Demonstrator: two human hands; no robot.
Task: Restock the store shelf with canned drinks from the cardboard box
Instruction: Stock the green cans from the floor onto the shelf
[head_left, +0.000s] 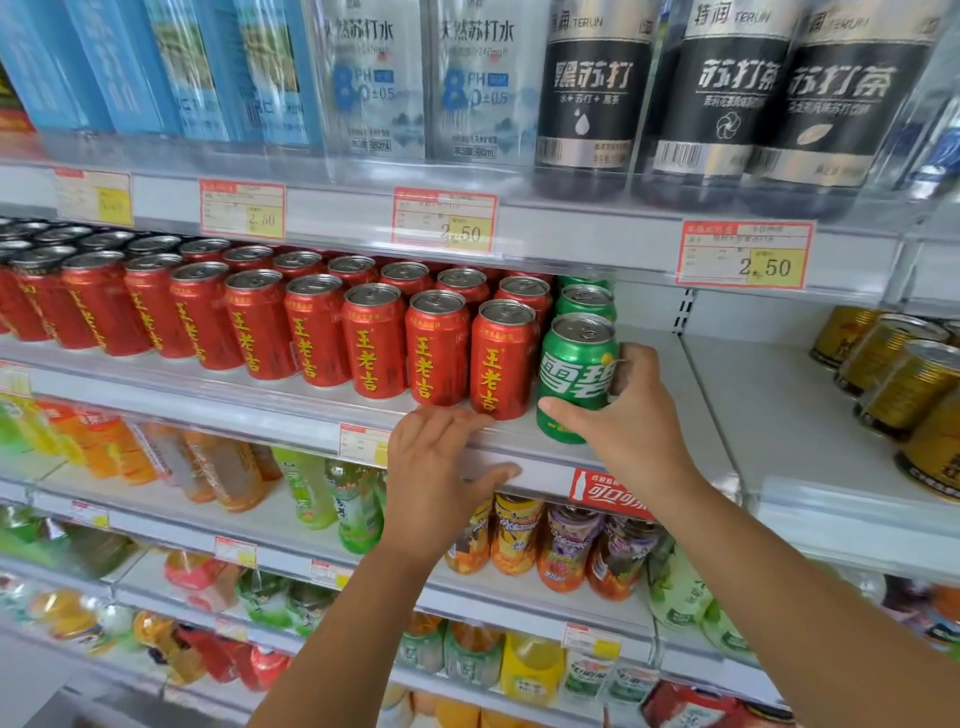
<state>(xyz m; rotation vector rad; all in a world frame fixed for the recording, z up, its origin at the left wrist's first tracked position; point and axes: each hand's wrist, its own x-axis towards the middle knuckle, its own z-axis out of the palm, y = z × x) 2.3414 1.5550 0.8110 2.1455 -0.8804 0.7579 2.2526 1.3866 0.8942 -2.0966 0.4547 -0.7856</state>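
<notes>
Nearest the camera, two bare forearms reach up to the shelving. Left hand rests on the clear plastic front lip of the white metal can shelf, fingers spread flat on top, thumb hooked under the rail; it holds nothing, probably bracing the body. Right hand is wrapped round a green aluminium drink can with white lettering, thumb across the lower front, fingers curled behind, closed firmly on it. The can stands upright at the shelf's front edge, label facing out, touching or just beside the front can of the red aluminium cans with yellow lettering; likely being squared into line at the head of its column. Behind it, two more green cans run back in a single file. To the right the shelf is bare up to the gold-coloured tins, so room remains for further green columns. Above, clear and black-labelled bottles sit over red-bordered price tags. The cardboard box is not in view.
</notes>
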